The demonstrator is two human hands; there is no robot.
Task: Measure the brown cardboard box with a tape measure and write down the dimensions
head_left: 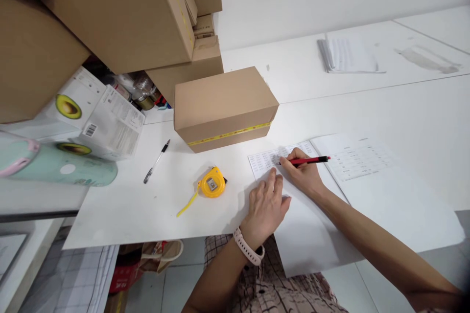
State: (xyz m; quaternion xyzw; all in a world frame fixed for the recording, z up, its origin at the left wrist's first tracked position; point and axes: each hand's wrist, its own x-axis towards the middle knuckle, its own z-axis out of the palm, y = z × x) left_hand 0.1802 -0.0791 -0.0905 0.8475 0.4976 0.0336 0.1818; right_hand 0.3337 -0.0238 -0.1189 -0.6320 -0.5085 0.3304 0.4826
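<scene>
My right hand (pixel 304 172) is closed around a red and black pen (pixel 310 160), its tip end over a sheet of paper (pixel 304 225) with rows of small writing along the top. Flat on the left part of that sheet rests my left hand (pixel 267 203), fingers stretched out and holding nothing. A second printed sheet (pixel 389 195) lies to the right, bearing a table of text. Left of my hands is a yellow tape measure (pixel 212 183) with its wrist strap trailing. Beyond it stands a closed cardboard box (pixel 225 105) with yellow tape along its side.
A clear pen with a black grip (pixel 157 161) lies at the left. Beside it are a mint-green bottle (pixel 81 166) on its side and a white carton with avocado pictures (pixel 110 117). Large cardboard boxes (pixel 125 14) are stacked behind. A paper stack (pixel 348 54) sits farther back.
</scene>
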